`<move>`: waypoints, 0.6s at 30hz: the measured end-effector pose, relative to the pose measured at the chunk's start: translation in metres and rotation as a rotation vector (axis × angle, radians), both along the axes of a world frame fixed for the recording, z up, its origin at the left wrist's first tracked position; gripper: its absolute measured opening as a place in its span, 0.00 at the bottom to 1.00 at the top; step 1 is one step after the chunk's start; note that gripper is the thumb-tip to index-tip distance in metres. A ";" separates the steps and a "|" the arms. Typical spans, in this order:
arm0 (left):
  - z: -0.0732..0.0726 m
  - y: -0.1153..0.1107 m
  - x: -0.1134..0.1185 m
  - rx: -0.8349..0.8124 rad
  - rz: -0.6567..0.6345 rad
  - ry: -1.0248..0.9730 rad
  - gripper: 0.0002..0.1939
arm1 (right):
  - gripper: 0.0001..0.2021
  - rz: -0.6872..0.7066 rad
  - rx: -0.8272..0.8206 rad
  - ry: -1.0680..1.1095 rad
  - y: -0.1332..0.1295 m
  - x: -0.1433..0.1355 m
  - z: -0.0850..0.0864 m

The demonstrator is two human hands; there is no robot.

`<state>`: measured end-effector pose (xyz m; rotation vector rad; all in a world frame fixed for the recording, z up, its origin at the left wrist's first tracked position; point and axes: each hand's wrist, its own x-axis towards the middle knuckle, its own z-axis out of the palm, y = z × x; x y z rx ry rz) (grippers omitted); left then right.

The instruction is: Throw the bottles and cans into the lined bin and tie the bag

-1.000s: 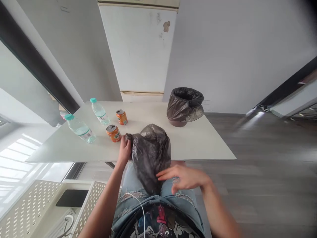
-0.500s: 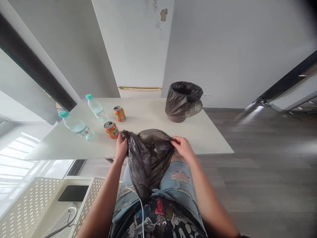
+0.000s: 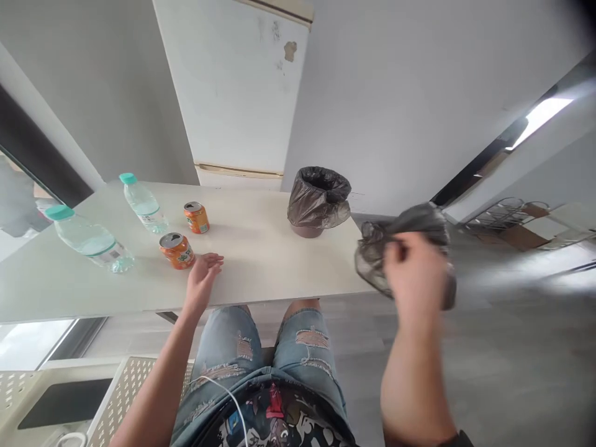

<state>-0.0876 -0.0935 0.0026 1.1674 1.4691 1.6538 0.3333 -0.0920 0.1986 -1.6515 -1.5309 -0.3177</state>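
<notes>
Nearest us, our ripped light-blue denim jeans [image 3: 298, 354] showed below the white rectangular table's edge [image 3: 270, 273]. Our left hand [image 3: 203, 273] was open, fingers loosely extended, just beside an orange cylindrical metal can [image 3: 177, 251]. Our blurred right hand [image 3: 414, 267] gripped a crumpled translucent black plastic bag [image 3: 421, 218] at the table's right end. Farther back, we saw a round brown bin lined with black plastic [image 3: 310, 208], then a tall white refrigerator [image 3: 233, 93].

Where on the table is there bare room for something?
Bare table lies between the left hand and lined bin, and in front of the bottles. Crowded: around the cans and bottles; the bag hides the right corner.
</notes>
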 end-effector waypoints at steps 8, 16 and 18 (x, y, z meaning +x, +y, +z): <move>0.100 -0.080 0.113 0.341 -0.096 0.649 0.60 | 0.07 1.047 -0.656 0.474 -0.031 -0.161 -0.008; 0.099 -0.061 0.121 0.151 0.086 0.689 0.25 | 0.09 1.148 -0.685 1.022 -0.033 -0.143 0.000; 0.096 -0.052 0.113 0.086 0.103 0.830 0.17 | 0.09 1.039 -0.549 1.141 -0.024 -0.122 0.000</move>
